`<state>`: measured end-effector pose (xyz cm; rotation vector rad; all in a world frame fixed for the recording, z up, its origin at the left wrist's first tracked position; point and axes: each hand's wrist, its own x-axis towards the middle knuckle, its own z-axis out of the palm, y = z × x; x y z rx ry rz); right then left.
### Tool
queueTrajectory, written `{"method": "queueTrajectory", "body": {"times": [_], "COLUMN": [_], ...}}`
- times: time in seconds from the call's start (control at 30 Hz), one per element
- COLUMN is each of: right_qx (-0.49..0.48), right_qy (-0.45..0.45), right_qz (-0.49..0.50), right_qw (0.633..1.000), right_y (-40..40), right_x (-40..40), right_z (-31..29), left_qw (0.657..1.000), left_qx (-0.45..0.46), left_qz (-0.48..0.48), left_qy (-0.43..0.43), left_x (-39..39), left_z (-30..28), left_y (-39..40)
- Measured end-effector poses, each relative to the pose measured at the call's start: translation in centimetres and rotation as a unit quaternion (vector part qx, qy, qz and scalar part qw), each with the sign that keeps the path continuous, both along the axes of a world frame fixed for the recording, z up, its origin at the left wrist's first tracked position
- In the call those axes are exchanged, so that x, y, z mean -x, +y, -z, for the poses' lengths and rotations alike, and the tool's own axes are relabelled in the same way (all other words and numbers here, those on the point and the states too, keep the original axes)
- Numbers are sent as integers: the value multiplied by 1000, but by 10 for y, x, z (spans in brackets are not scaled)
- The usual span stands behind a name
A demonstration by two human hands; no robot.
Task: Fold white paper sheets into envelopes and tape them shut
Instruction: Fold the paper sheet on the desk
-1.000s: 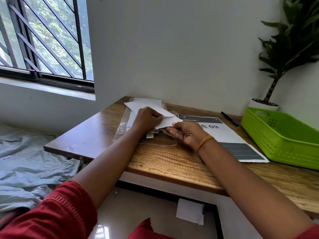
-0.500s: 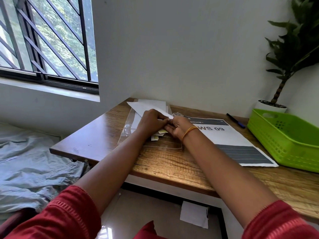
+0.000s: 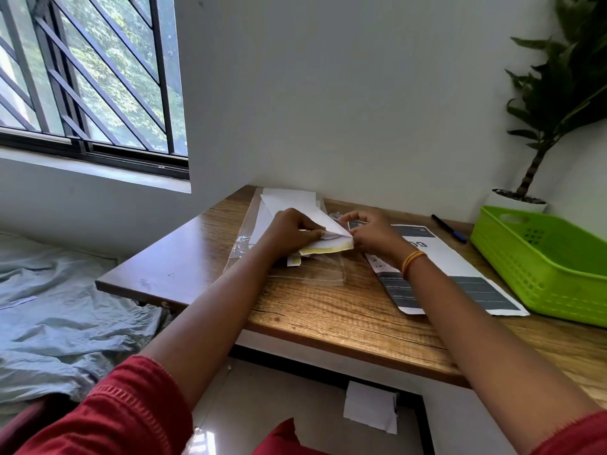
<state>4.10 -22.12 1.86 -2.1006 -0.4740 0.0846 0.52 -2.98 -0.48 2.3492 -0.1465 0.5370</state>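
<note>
A folded white paper sheet (image 3: 323,224) lies on a stack of white sheets (image 3: 289,197) at the back left of the wooden desk (image 3: 328,310). My left hand (image 3: 289,231) grips its folded flap, fingers curled onto the fold. My right hand (image 3: 371,234) sits at the paper's right corner, fingers curled and pinching something small and clear, likely tape. Yellowish strips (image 3: 323,248) show under the folded paper. A clear plastic sleeve (image 3: 308,274) lies beneath the stack.
A printed sheet (image 3: 460,287) lies right of my hands. Farther right stands a green plastic basket (image 3: 542,264), with a dark pen (image 3: 448,227) and a potted plant (image 3: 532,178) behind. A wall borders the desk's back; a window is at left.
My right hand drew in from the paper's front edge to its right corner and then slid slightly right. The folded flap now lies flatter under my left hand.
</note>
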Motion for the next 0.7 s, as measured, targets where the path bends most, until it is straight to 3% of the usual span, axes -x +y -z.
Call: {"method": "queueTrajectory", "body": {"times": [0.07,0.13,0.27,0.37,0.53,0.7], "right_qx": [23,68,108,91,61,51], "right_qy": [8,-46,-137,-151,-144,-128], "right_qz": [-82,-112,-83,-59,-8,54], "right_qw": [996,990,981,983,988,989], "right_y": [-5,-8,-5,-4,2,10], "right_x": [3,5,9,8,8,5], "right_z": [6,12,16,17,24,32], "left_qw": [999,998,990,987,989,995], "left_qx": [-18,0,16,-5,-85,-68], "left_qz": [5,-5,5,38,41,-20], "left_qy": [27,70,138,154,110,74], "left_x": [1,2,3,11,21,18], "left_z": [-1,-1,-4,-3,3,5], "left_y": [4,8,11,15,16,14]}}
